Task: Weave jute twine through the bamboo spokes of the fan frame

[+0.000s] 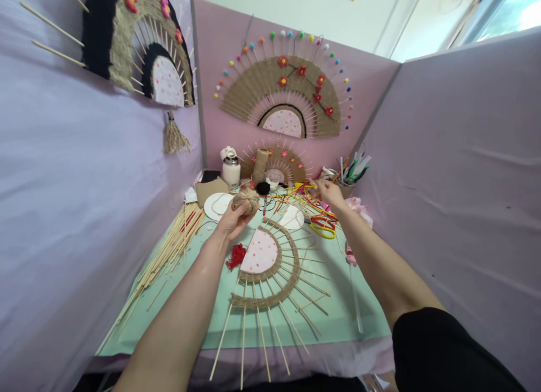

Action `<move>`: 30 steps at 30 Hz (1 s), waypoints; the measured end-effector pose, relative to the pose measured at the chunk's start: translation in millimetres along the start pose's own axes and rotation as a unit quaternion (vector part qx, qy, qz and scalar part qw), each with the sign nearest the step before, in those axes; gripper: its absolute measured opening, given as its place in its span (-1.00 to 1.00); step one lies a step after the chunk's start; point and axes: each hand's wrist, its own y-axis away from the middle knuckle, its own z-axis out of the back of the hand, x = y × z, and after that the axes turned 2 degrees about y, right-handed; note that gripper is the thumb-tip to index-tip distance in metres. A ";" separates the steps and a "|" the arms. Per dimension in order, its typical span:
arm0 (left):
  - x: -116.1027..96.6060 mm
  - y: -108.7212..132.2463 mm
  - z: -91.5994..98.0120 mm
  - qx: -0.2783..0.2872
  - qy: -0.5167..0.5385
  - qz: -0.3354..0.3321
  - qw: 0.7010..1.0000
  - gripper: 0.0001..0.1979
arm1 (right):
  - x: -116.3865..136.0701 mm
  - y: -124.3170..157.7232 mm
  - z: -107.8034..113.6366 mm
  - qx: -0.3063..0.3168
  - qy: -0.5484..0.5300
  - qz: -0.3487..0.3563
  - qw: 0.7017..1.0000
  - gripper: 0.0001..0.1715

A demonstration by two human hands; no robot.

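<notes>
l hand is closed round the twine ball, held just above the half-wound fan on the green mat. r hand is out over the tangle of coloured cords; can't tell if it's pinching one or lying open.

risk imo: a forearm dropping low could knock the loose spokes askew, or twine could snag a stick end.

count: 3 finished fans, i.e. left-wall fan, back-wall fan, small fan. 1 unfinished. 1 stick bundle, 1 bottle.
</notes>
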 end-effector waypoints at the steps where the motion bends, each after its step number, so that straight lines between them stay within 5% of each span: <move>1: 1.0 0.9 -1.1 -0.001 -0.021 -0.008 1.000 -0.44 | -1.5 4.4 -2.7 0.019 0.046 0.012 0.999 -0.74; 7: 7.3 5.4 -9.0 0.022 -0.124 -0.043 0.991 -0.26 | 19.9 44.2 -38.2 0.122 0.114 0.134 0.977 -0.97; 9: 8.2 6.6 -10.0 0.028 -0.163 -0.060 0.984 -0.24 | 35.2 59.3 -48.9 0.191 0.096 0.232 0.949 -0.84; 12: 8.1 9.2 -11.5 0.055 -0.204 -0.085 0.974 -0.23 | 55.8 75.5 -55.7 0.296 0.010 0.278 0.914 -0.61; 16: 6.3 13.6 -14.6 0.081 -0.199 -0.073 0.974 -0.22 | 69.4 79.9 -50.9 0.434 -0.056 0.246 0.865 -0.50; 19: 5.1 15.5 -16.9 0.083 -0.182 -0.044 0.979 -0.22 | 69.7 77.5 -46.5 0.482 -0.091 0.179 0.853 -0.54; 25: 7.9 12.9 -17.6 0.062 -0.247 -0.093 0.963 -0.41 | 60.0 79.8 -50.7 0.426 -0.120 0.065 0.894 -0.66; 30: 11.5 10.1 -13.2 0.071 -0.317 -0.135 0.936 -0.56 | 57.6 82.7 -51.9 0.418 -0.112 0.012 0.901 -0.66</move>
